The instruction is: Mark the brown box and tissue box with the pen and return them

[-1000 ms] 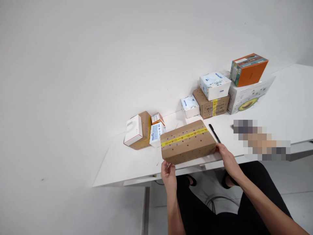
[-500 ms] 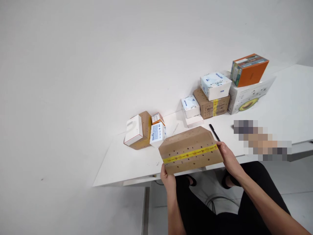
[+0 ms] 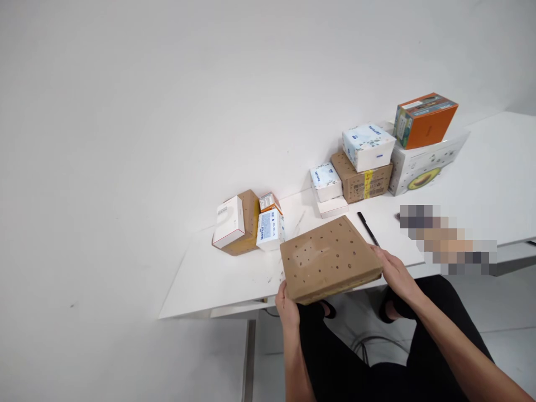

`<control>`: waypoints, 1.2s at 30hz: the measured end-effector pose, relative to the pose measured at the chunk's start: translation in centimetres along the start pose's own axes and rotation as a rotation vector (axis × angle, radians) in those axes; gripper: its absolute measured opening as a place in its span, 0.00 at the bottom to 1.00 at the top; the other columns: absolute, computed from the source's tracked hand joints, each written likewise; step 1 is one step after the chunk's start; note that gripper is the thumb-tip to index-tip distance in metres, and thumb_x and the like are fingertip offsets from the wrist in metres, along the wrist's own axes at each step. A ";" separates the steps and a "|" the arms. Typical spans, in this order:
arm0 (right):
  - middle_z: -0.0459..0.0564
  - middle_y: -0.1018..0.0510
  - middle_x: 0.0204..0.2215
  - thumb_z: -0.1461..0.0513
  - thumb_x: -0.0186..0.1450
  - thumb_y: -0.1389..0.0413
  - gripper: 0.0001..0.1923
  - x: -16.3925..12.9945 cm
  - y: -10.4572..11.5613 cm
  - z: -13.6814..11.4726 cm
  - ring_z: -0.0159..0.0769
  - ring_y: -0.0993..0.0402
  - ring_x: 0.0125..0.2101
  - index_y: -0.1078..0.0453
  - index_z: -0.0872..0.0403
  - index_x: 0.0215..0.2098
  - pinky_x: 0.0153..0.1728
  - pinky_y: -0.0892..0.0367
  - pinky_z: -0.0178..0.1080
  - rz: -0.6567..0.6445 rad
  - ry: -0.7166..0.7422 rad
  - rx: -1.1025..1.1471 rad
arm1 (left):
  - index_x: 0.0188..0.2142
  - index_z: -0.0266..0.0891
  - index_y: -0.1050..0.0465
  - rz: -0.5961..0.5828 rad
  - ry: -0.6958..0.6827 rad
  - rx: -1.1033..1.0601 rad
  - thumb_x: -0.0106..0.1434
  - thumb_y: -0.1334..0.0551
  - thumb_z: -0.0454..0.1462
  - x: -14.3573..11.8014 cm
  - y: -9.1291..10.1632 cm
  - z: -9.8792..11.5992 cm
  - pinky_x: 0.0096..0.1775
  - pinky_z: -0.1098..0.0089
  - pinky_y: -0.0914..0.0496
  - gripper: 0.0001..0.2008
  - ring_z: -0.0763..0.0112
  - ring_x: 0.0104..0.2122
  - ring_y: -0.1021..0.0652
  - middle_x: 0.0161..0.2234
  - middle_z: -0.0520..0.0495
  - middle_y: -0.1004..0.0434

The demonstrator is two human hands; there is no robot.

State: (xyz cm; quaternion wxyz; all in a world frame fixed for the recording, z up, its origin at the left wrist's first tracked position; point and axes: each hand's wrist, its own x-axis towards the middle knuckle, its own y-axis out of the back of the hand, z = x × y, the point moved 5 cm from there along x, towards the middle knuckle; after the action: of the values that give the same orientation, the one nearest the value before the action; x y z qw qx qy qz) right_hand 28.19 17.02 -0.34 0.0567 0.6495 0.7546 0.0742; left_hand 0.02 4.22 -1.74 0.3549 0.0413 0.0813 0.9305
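Left hand (image 3: 287, 304): curled under the near-left corner of the brown carton (image 3: 329, 258), grip pressed against its edge.
Right hand (image 3: 396, 273): wrapped round the carton's right end, grip closed on the cardboard.
Brown carton: held between both grips at the near edge of the counter (image 3: 218, 279), tilted, plain face up; matte cardboard, flat rectangular, dotted with small dark holes.
Step in hand: judged as turning the carton over between the grips; next move likely called for a firm two-sided hold and a level set-down.
Just beyond the right grip: slim black pen (image 3: 367, 228), lying flat on the counter.
Beyond the left grip: white box (image 3: 228, 222) leaning on a small brown box (image 3: 250, 219), blue-and-white packet (image 3: 268, 229) beside them.
Farther beyond the grips: low white box (image 3: 333, 206), tissue packs (image 3: 325, 181), taped brown carton (image 3: 362, 180).
Farthest right: glossy orange box (image 3: 426, 119) atop an avocado-printed box (image 3: 422, 164).
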 end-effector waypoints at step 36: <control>0.46 0.24 0.34 0.55 0.56 0.40 0.07 2.4 3.4 -7.3 0.38 0.26 0.38 0.29 0.47 0.33 0.39 0.29 0.43 -0.007 -0.029 0.793 | 0.42 0.42 0.27 -0.279 -0.987 0.695 0.61 0.39 0.35 -7.0 -10.2 14.8 0.44 0.60 0.34 0.09 0.61 0.43 0.28 0.41 0.45 0.25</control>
State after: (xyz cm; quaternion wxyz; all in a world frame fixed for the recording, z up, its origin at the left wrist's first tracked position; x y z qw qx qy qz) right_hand 29.82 19.57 7.53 -0.1874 0.6194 0.7261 -0.2323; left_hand 13.85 8.87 10.82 0.4346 0.5688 0.2108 0.6657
